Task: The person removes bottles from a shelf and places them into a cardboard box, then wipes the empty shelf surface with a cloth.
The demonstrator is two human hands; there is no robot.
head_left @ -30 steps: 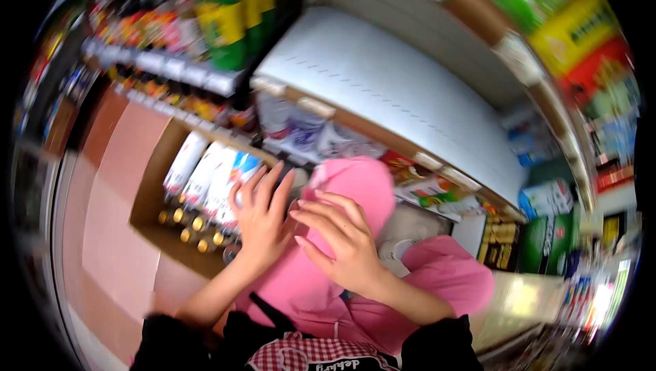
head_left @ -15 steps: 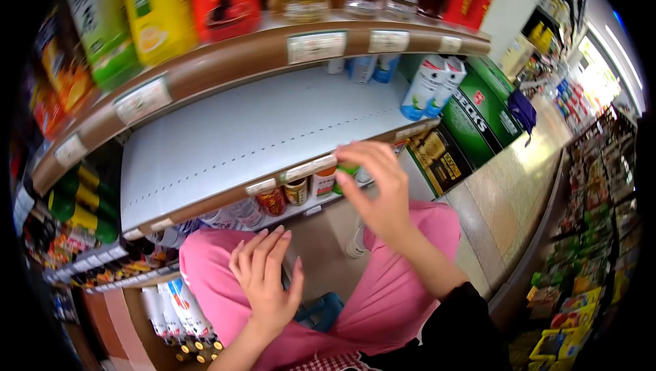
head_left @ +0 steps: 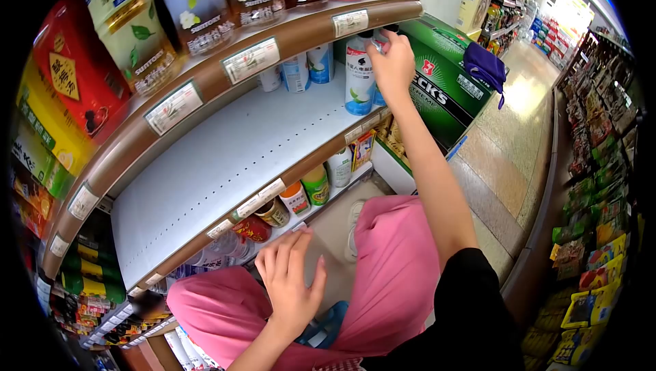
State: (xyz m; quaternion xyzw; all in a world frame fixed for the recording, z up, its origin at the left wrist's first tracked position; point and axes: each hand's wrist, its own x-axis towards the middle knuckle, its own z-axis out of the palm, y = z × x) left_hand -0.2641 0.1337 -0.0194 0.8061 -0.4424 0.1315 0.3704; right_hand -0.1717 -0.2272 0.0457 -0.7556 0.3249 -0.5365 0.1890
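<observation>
My right hand (head_left: 394, 67) reaches to the right end of the shelf, its fingers closed around the upper part of a white and blue drink bottle, which they mostly hide. Just left of it, another white and blue bottle (head_left: 359, 77) with a dark cap stands upright. Farther back on the same grey shelf (head_left: 225, 145) are several similar bottles (head_left: 296, 74), partly under the upper shelf's edge. Over my pink-trousered lap, my left hand (head_left: 294, 279) hovers with fingers loosely apart and nothing in them.
Green Beck's boxes (head_left: 447, 77) with a purple cloth bag (head_left: 484, 70) on top stand right of the shelf. Bottles and cartons line the upper shelf (head_left: 249, 60). Cans and bottles (head_left: 295, 199) fill the lower one. Snack packets (head_left: 594, 234) hang across the aisle.
My right hand has moved from above my knee up to the bottles at the shelf's right end and closed on one. The view has shifted; my left hand stays over my lap.
</observation>
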